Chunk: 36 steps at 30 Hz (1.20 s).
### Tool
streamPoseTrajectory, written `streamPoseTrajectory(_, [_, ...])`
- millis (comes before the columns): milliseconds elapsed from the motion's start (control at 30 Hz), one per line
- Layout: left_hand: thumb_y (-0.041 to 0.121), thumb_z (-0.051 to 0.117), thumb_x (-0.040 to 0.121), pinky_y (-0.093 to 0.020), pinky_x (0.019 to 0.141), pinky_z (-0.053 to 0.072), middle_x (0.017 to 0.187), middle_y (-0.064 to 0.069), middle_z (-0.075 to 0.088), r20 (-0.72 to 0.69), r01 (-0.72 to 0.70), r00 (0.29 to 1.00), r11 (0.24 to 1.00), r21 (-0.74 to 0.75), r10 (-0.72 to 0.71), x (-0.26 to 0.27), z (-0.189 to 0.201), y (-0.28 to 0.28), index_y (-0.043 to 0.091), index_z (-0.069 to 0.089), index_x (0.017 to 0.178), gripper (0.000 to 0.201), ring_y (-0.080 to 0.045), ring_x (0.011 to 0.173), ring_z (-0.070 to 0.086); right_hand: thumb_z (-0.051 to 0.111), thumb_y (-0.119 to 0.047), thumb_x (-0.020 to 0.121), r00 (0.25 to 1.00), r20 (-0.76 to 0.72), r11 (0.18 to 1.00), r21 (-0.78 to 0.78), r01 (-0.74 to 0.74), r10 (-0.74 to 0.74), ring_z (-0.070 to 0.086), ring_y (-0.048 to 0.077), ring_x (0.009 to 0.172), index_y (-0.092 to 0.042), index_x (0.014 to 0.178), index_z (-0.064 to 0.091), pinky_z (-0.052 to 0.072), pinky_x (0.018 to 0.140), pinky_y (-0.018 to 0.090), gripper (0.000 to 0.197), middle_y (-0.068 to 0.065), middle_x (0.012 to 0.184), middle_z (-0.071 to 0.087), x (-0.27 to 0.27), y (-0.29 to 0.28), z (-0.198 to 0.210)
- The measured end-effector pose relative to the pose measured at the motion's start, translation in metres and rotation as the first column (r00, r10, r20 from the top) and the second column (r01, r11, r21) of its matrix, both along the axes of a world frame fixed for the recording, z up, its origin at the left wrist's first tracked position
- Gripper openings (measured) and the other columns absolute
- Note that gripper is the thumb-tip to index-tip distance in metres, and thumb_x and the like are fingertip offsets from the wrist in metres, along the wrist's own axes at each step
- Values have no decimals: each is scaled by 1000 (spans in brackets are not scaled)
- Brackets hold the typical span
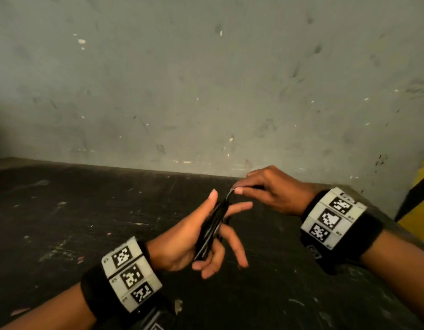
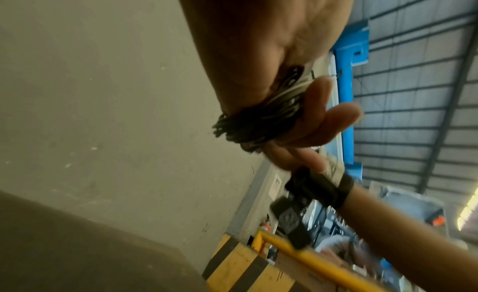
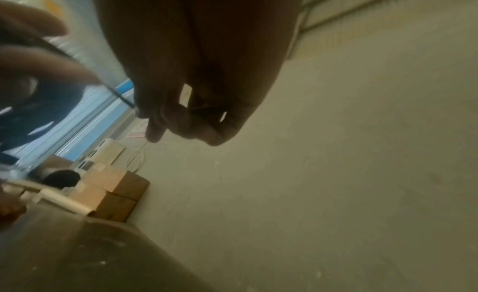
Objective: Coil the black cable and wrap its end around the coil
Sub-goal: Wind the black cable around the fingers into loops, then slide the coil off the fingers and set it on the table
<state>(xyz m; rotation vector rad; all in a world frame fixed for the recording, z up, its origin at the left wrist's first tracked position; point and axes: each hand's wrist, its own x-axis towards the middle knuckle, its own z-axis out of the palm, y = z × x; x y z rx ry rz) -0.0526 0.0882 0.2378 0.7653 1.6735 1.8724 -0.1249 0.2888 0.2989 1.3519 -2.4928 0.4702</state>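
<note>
Head view: two bare hands meeting low in the middle of the frame, above a dark, scuffed table point(image 1: 92, 210) backed by a grey, pitted wall point(image 1: 206, 79). Left hand point(image 1: 194, 236) at centre, palm turned inward, thumb pointing up, fingers partly spread; black cable point(image 1: 212, 228) bundled into a narrow coil and clamped between thumb side and curled lower fingers. Right hand point(image 1: 273, 189) just up and right of it, thumb and forefinger pinching the loose end of the cable, which runs in a short arc down to the top of the coil. Marker-printed bands on both wrists. Wide bare stretch of table to the left and along the bottom of the frame; far table edge touching the wall across the middle; right table edge near a yellow-and-black striped post point(image 1: 418, 206) at the right border.

Left wrist view: coil point(image 2: 248, 124) at centre, several dark loops with pale glints, wrapped by the left hand's fingers point(image 2: 325, 120); right forearm crossing lower right; yellow rail point(image 2: 318, 259) and blue frame point(image 2: 346, 91) behind.

Right wrist view, blurred: right hand's fingers point(image 3: 181, 120) closed on a thin dark strand of cable point(image 3: 119, 96) leading to the upper left; cardboard boxes point(image 3: 113, 194) at lower left against the wall.
</note>
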Motion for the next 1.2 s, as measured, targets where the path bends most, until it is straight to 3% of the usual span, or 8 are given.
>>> streamPoseTrajectory(100, [67,21,84,-13,25,26,77,-22,69,55,-67,997,980,187,58,-9,16,-1,21,43,139,75,-14,28,49,49,-19,94,969,242,950,-311,29,50,60,2,56,-12,93,70,49,59,25,22,-13,65,67,3,-14,-37])
streamPoseTrajectory(233, [58,26,89,-19,35,30,60,-12,64,83,-192,981,906,378,173,-20,26,1,8,50,131,69,-9,22,39,41,-14,96,881,428,820,-566,87,202,53,14,50,-19,83,67,46,48,24,29,4,63,56,21,-45,-76])
streamPoseTrajectory(300, [54,27,91,-13,30,30,50,-8,58,128,-272,962,867,418,240,-22,26,1,7,55,126,64,-7,20,35,39,-10,97,835,496,766,-624,152,238,55,21,54,-6,90,63,48,50,24,26,6,67,57,25,-56,-85])
streamPoseTrajectory(467, [50,26,94,-13,23,22,43,-3,52,155,-335,942,805,490,298,-26,18,-1,8,53,129,61,-4,21,35,35,-14,98,718,623,681,-672,291,309,59,13,65,-14,92,65,44,57,27,31,11,78,63,31,-66,-85])
streamPoseTrajectory(667, [50,29,92,-14,24,22,43,-2,50,112,-309,949,792,527,295,-24,12,-2,11,53,130,59,-4,22,34,20,-36,96,547,681,531,-728,434,487,45,13,51,-7,90,61,30,49,27,50,9,64,50,41,-73,-79])
streamPoseTrajectory(767, [48,28,93,-16,27,17,42,-1,49,106,-295,953,790,538,284,-23,5,-4,6,58,121,58,-3,23,35,16,-53,95,621,716,594,-662,457,320,49,8,47,-9,91,66,35,46,19,67,-4,55,54,41,-79,-80])
streamPoseTrajectory(867, [48,32,92,-17,28,15,39,2,44,145,-303,952,762,573,270,-21,-5,-2,4,65,88,55,-4,23,35,22,-50,96,692,667,574,-692,439,275,68,2,82,-35,89,69,52,76,23,50,-5,85,73,42,-92,-84])
streamPoseTrajectory(1200, [56,29,92,-15,28,20,32,7,34,304,-487,873,639,595,383,-15,-26,-11,15,47,60,55,-4,22,31,24,-46,97,733,648,571,-688,448,205,67,15,93,-18,99,66,52,87,35,51,11,96,71,35,-116,-103])
